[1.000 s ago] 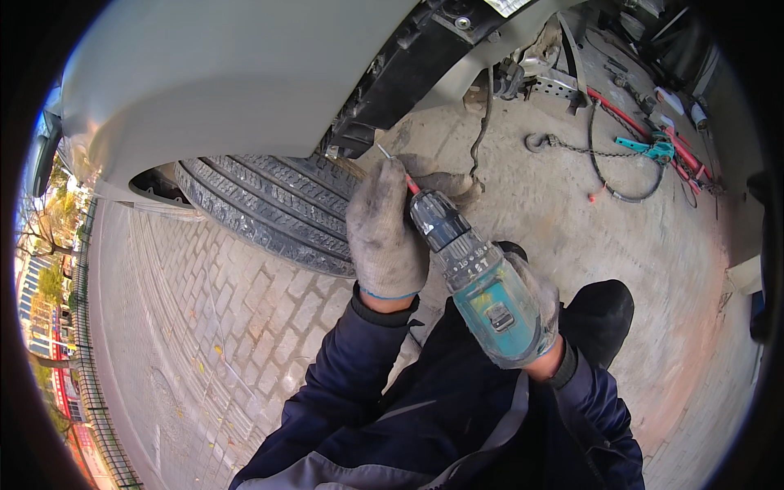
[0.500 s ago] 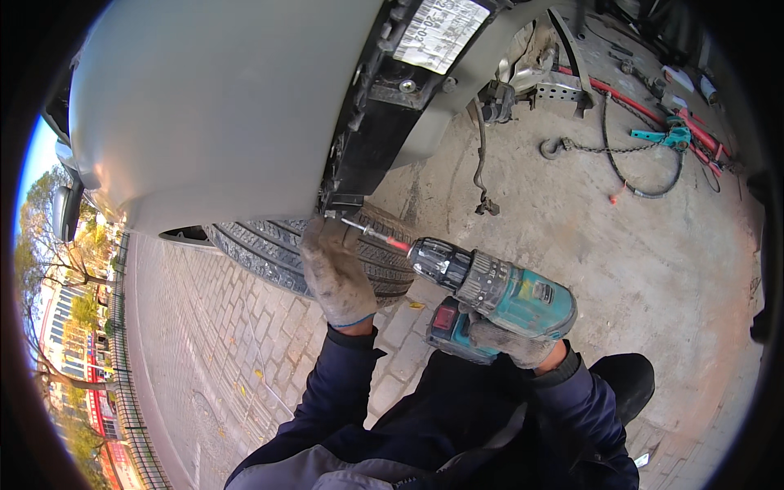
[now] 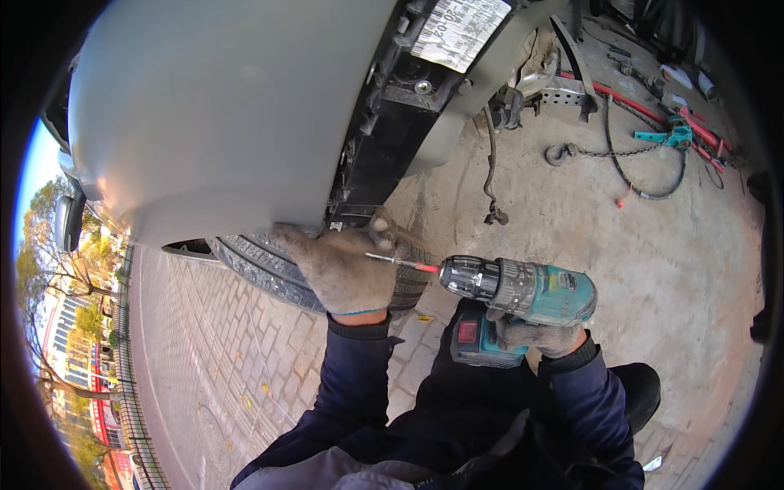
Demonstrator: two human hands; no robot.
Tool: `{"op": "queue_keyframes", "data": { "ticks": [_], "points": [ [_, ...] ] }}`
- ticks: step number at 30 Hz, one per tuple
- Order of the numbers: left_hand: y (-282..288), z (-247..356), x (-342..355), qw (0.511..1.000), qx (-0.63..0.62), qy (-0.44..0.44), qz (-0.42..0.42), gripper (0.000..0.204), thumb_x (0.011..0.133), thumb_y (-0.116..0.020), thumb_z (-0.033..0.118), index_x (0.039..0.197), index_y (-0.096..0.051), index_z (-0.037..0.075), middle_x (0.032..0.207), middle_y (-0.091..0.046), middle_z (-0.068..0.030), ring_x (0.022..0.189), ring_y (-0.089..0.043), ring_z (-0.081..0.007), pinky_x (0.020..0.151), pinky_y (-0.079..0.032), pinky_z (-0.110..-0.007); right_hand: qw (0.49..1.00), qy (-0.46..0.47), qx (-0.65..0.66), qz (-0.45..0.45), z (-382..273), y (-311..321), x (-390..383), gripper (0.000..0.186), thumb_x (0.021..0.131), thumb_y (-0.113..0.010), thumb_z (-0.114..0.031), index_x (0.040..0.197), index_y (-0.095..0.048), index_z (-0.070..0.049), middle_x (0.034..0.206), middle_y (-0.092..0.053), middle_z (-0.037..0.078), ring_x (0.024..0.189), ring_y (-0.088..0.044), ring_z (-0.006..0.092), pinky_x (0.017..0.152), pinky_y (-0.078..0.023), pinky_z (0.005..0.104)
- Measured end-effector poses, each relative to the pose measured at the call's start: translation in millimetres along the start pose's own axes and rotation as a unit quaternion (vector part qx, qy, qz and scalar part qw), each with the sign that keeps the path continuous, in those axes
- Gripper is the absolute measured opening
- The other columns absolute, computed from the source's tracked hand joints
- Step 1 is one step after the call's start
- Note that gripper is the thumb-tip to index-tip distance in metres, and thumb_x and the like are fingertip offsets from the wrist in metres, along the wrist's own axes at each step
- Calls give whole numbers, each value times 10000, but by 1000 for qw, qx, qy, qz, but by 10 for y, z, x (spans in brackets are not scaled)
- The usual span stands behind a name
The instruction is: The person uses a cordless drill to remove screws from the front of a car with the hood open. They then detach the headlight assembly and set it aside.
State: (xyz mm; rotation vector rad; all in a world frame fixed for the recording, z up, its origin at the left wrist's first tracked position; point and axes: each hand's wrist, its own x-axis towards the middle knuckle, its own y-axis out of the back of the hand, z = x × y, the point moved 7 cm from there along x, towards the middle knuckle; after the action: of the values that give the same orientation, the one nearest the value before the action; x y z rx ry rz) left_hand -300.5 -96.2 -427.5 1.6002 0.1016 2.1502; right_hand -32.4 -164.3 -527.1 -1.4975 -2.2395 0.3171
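My right hand (image 3: 543, 336), in a dirty grey work glove, is wrapped round the handle of a teal and black cordless drill (image 3: 563, 294). A long screwdriver bit (image 3: 400, 261) with a red collar sticks out of the chuck, pointing left; its tip is beside my gloved left hand (image 3: 347, 269). That hand is spread under the lower end of a grey car fender (image 3: 220, 122) and the black plastic strip (image 3: 376, 155) along its edge. Its thumb points up-left, the other fingers up-right, partly bent. Whether it touches the fender's edge I cannot make out. Behind it is a tyre (image 3: 273, 265).
A chain hoist (image 3: 678, 135) with a hook (image 3: 558, 153) and a red bar (image 3: 621, 91) lie on the concrete at right. A loose cable (image 3: 492, 171) hangs from the car's front. Brick paving (image 3: 253, 343) covers the ground at left, with a road fence (image 3: 126, 351) beyond.
My right hand has drawn the drill right and slightly down, taking the bit away from the strip's lower end. My left hand has turned and spread its fingers. The view has shifted slightly.
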Motion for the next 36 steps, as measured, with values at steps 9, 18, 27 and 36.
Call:
{"op": "queue_keyframes", "data": {
  "ticks": [9,18,27,36],
  "points": [
    [-16,-149,68,960,79,259,-64,1166,701,-821,239,1618,-179,-86,1282,-594,-287,1056,-676,-405,938,-572,-439,997,0,-47,54,79,43,-106,448,832,-795,-35,1274,-723,-57,1030,-779,37,877,-719,172,810,-598,331],
    [85,278,130,968,85,-204,121,983,870,-711,404,1617,-281,-69,1147,-624,-255,907,-620,-350,801,-586,-418,976,79,-176,102,27,-176,-363,491,967,-795,-143,1431,-645,-86,1319,-740,70,1136,-730,192,988,-597,343],
    [-27,103,98,983,34,-145,105,1017,854,-754,406,1621,-269,-53,1257,-603,-278,1039,-632,-366,895,-575,-433,982,69,-138,110,434,-432,-231,573,1009,-771,-196,1541,-570,-124,1498,-647,73,1307,-654,220,1094,-542,382],
    [-64,149,129,985,28,-122,122,986,842,-781,377,1613,-316,-23,1278,-630,-266,1054,-666,-357,897,-589,-425,960,92,-225,139,560,-564,-326,566,1029,-691,-325,1518,-559,-72,1432,-655,155,1236,-687,298,973,-589,425]
  ]
}}
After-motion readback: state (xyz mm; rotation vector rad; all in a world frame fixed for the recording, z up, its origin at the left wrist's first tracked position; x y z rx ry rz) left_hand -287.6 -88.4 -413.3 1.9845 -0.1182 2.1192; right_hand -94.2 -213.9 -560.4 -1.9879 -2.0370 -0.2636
